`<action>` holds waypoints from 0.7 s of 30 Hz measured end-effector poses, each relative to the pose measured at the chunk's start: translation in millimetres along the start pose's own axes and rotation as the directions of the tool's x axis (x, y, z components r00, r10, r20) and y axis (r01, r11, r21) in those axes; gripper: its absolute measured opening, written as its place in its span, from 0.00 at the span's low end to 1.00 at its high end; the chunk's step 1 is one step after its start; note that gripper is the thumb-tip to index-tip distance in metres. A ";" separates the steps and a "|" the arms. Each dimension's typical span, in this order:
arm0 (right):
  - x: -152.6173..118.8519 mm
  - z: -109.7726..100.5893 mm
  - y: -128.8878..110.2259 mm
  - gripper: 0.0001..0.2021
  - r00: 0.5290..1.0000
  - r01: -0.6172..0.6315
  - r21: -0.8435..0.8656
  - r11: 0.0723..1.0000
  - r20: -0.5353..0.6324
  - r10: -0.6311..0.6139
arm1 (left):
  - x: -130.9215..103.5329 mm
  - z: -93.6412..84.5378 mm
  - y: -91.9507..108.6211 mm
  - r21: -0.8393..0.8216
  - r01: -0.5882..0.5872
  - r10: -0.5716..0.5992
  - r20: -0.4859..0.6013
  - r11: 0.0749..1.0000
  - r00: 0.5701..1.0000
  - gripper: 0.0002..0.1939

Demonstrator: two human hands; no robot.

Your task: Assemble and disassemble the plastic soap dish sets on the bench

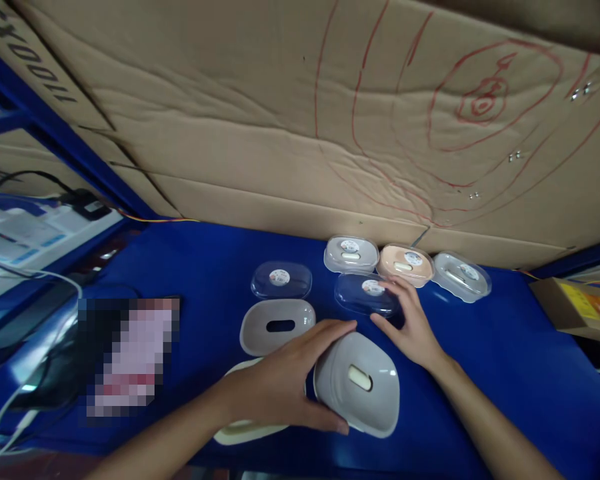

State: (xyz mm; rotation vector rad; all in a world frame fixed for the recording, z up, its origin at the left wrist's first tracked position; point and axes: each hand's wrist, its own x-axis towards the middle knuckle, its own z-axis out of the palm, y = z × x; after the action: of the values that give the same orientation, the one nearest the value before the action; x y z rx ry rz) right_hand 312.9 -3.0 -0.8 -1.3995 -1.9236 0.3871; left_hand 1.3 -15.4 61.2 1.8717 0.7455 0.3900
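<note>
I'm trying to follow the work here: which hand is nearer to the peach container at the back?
Right. The right hand is at the clear lid just in front of the peach container; the left hand is farther off, toward the person, holding a grey container.

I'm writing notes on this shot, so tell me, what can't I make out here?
All in the head view:
Cream piece: its middle is hidden by the left hand.
Clear lid: its right end is partly behind the right hand, so the grip there is unclear.
Sticker on it: print too small.
Pixelated patch: contents blurred out.
Cardboard box: cut off by the right edge.
</note>
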 end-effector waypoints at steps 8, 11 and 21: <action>15.3 28.4 -1.8 0.27 0.985 0.132 -0.132 0.982 0.127 -0.115 | 0.8 3.7 -0.6 -0.014 -0.035 0.035 -0.023 0.999 0.999 0.57; 18.7 25.2 -5.2 0.25 0.983 0.130 -0.136 0.982 0.146 -0.110 | 1.6 6.1 -2.3 -0.023 -0.008 0.007 -0.060 1.000 0.998 0.57; -26.0 -23.1 -44.8 0.47 0.894 0.160 0.186 0.970 0.389 -0.222 | 3.6 11.1 -6.0 -0.036 0.066 -0.073 -0.226 0.997 0.971 0.54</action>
State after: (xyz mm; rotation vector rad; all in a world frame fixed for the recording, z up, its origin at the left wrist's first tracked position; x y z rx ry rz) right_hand 301.6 -47.0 33.1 -1.0770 -2.2898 0.7598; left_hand 8.5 -19.3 50.9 1.7874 0.9516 0.5735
